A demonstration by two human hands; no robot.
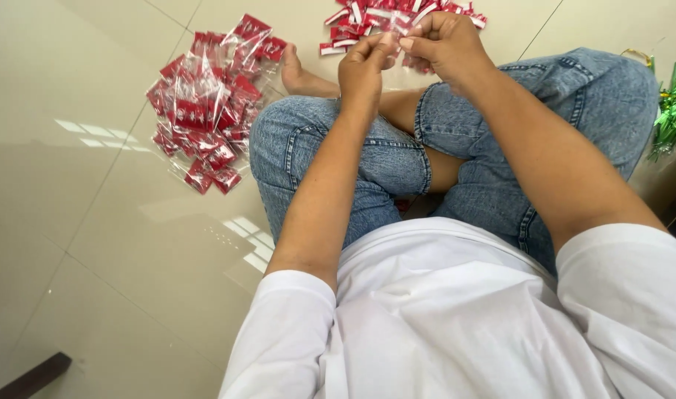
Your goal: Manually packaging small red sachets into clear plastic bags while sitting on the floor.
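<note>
I sit cross-legged on a pale tiled floor in blue jeans. My left hand (364, 68) and my right hand (443, 41) meet above my knees, fingertips pinched together on a small clear plastic packet (394, 35) that is hard to make out. Beyond my hands lies a heap of small red-and-white pieces (367, 21). To my left rests a pile of clear packets with red contents (208, 100), apart from both hands.
A bunch of shiny green and gold strips (671, 111) lies at the right edge beside my knee. A dark object's corner (35, 375) shows at the bottom left. My bare foot (297, 72) lies next to the packet pile.
</note>
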